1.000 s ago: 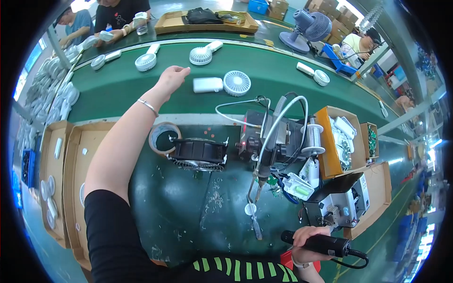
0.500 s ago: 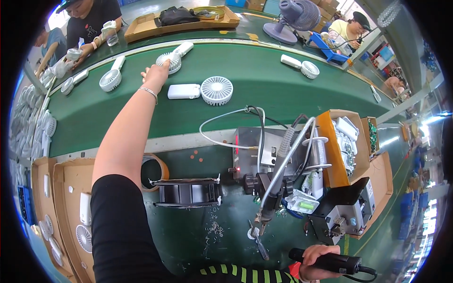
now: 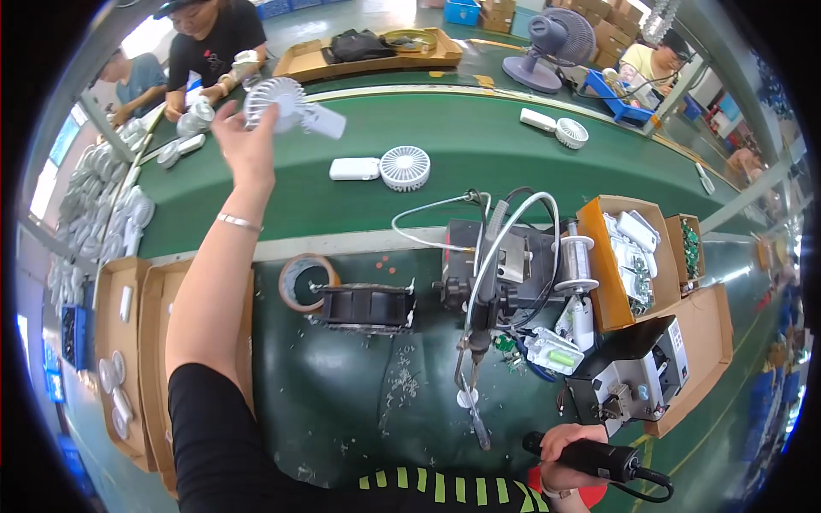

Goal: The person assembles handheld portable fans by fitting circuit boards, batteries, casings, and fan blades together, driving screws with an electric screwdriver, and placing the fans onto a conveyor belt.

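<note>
Left hand: and here it is (image 3: pixel 247 156), reaching well out at the end of a bare forearm, thumb across the lower part of a fan head and the grip apparently closed around it (the fingertips behind are hidden, so I can't count them).
White fan: a handheld white plastic fan with a round slatted head and a blocky handle (image 3: pixel 279 96), just off the palm at one o'clock, seemingly up in the air, its edges blurred.
Fan's long axis: a slant here, head toward ten o'clock, handle swung out toward four, clear of the fingers.
Green belt: a broad, flat, green surface (image 3: pixel 487 171) runs beneath, left to right.
Second fan: another white plastic one, round grille and rectangular handle (image 3: pixel 404 168), lying on that belt at about three o'clock from the left hand, handle at its nine, head at its three; the left is much the nearer hand.
Right hand: down at the near edge (image 3: pixel 571 439), wrapped round a black cylindrical corded tool (image 3: pixel 605 460), whose body runs from ten o'clock to four, cable at the four end; the held fan is far off toward eleven.
Brown tray: a shallow cardboard one (image 3: pixel 157 368), near seven o'clock from the left hand.
Tape roll: a tan ring (image 3: pixel 287 287), at five.
</note>
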Demonstrator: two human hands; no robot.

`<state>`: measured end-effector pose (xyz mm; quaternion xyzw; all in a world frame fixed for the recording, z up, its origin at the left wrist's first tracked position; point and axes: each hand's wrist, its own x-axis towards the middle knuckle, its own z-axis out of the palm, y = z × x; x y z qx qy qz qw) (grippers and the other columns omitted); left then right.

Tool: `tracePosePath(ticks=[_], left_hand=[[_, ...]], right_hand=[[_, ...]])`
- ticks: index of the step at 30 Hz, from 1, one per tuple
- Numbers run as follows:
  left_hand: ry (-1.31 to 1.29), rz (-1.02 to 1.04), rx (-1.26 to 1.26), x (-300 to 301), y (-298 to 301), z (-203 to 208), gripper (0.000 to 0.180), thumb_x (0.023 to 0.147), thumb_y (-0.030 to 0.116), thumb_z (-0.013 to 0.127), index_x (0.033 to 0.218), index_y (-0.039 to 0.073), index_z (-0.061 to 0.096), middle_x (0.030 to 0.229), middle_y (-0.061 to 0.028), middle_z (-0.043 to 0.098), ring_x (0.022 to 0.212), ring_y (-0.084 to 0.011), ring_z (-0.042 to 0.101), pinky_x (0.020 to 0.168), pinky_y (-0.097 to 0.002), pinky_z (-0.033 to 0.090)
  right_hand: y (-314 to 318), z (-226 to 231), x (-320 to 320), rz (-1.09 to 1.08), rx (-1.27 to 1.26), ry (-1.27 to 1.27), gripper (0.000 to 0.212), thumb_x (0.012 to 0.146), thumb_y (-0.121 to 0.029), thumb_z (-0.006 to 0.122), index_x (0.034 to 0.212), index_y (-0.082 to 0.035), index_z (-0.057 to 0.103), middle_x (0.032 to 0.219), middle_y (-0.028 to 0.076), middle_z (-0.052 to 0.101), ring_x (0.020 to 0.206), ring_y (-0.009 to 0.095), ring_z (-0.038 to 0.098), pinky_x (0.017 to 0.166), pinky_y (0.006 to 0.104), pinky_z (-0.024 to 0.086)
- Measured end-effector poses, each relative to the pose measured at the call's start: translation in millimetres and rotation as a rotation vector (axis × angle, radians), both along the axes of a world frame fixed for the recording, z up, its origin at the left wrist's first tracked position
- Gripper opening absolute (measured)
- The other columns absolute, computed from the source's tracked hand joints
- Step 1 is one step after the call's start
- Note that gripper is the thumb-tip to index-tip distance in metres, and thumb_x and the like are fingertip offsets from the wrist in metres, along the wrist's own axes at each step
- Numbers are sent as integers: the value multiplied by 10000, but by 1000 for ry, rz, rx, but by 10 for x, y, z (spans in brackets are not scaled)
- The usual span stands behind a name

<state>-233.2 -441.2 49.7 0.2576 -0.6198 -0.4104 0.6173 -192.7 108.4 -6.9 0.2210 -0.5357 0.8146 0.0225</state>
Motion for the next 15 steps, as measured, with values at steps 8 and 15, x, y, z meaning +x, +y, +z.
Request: tracePosePath(ticks=[8,15], left_hand=[[-139,-29,-148,1733,1601,195,460,898,52,597,1312,-32,415,1256,-125,508,1156,-190,501,1013,-318,385],[-93,-166,30,2459,2871,-472,553,803,36,690,1279,-27,416,1194,-113,530,1134,-198,528,980,-333,420]], right_hand=[[102,-15,-26,175,-75,7,804,793,-804,404,851,-5,466,528,71,493,409,181,481,424,298,419],[178,-95,2,336,-106,191,627,853,-633,515,904,-8,498,560,79,518,447,197,510,460,310,433]])
